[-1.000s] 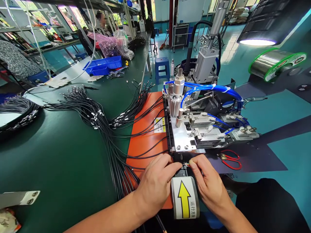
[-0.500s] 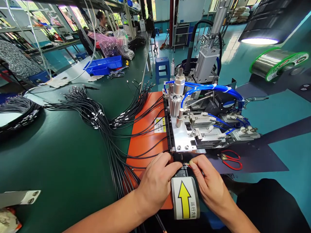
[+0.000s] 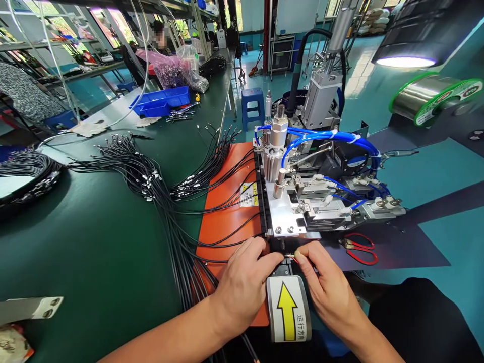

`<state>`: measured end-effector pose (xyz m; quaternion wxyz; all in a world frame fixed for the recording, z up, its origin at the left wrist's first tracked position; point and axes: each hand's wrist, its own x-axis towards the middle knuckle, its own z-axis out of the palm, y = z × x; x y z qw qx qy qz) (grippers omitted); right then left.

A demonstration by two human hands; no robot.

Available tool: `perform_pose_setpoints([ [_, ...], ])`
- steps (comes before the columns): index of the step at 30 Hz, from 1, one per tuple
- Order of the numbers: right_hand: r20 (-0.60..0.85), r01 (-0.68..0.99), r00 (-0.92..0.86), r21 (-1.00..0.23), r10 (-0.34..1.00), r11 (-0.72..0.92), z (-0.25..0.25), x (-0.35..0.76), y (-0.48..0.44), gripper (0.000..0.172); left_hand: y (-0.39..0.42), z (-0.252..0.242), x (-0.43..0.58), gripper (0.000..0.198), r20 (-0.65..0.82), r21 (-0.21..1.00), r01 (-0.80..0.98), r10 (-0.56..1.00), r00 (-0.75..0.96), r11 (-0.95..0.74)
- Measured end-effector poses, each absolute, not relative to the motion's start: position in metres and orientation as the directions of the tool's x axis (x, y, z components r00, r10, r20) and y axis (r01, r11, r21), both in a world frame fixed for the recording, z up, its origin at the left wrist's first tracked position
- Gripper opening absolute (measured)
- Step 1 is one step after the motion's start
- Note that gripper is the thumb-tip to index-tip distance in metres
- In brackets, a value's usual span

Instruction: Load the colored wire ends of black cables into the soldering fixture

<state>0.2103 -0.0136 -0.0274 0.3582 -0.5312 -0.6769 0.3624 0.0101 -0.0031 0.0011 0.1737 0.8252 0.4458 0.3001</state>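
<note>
My left hand (image 3: 245,280) is closed at the front of the machine's track (image 3: 282,267), thumb pressed toward the middle. A black cable (image 3: 217,261) runs in under its fingers. My right hand (image 3: 325,280) pinches thin coloured wires (image 3: 292,256), one of them red, just right of the left thumb tip. Both hands rest low beside the metal soldering machine (image 3: 283,212). The wire tips are small and partly covered by fingers. Below them, a white label with a yellow arrow (image 3: 288,310) sits on the track's end.
Bundled black cables (image 3: 151,184) lie across the green table (image 3: 113,262) and orange plate (image 3: 230,201). Red-handled cutters (image 3: 359,248) lie right of the machine. A solder spool (image 3: 431,101) and a lamp (image 3: 412,35) hang at upper right. Blue bins (image 3: 162,101) stand farther back, and a person sits beyond.
Both hands stay in nearly the same place, with only a very slight shift of the right fingers at the wires.
</note>
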Motion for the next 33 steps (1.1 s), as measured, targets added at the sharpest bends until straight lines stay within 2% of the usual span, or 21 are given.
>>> perform_pose_setpoints([
  [19, 0.075, 0.464, -0.195, -0.871, 0.978, 0.159, -0.0237, 0.211, -0.0147, 0.021, -0.0032, 0.0025, 0.0113, 0.024, 0.333, 0.529, 0.648, 0.837, 0.435, -0.548],
  [33, 0.037, 0.484, -0.123, -0.87, 0.992, 0.093, -0.0232, 0.2145, -0.0166, 0.017, -0.0033, 0.0021, 0.0108, 0.024, 0.342, 0.518, 0.65, 0.831, 0.438, -0.556],
])
